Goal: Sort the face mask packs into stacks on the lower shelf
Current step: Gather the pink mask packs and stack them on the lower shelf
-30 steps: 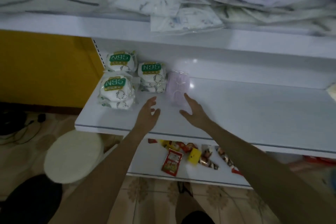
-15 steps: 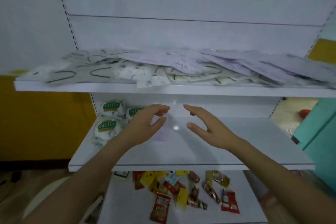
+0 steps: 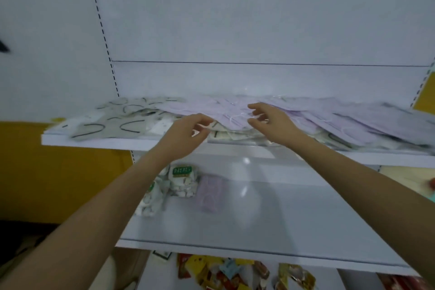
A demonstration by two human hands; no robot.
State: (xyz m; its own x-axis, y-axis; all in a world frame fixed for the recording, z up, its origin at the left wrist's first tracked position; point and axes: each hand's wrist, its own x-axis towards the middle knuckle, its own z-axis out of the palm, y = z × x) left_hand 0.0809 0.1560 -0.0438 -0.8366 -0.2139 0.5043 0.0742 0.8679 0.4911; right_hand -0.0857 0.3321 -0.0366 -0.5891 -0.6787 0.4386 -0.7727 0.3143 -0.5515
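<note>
From the head view, both hands are raised to the upper shelf, where a loose heap of face mask packs lies spread from left to right: grey and white packs with dark ear loops at the left, lilac packs across the middle and right. The left hand sits at the near edge of the heap with fingers loosely curved and a gap between thumb and fingers, gripping nothing visible. The right hand hovers just over the lilac packs, fingers spread and bent, also holding nothing. On the lower shelf, at its far left, stand sorted stacks: a white stack with a green label, another white stack nearer and partly behind the left forearm, and a lilac stack just to their right. Coloured sachets lie on the bottom shelf below.
</note>
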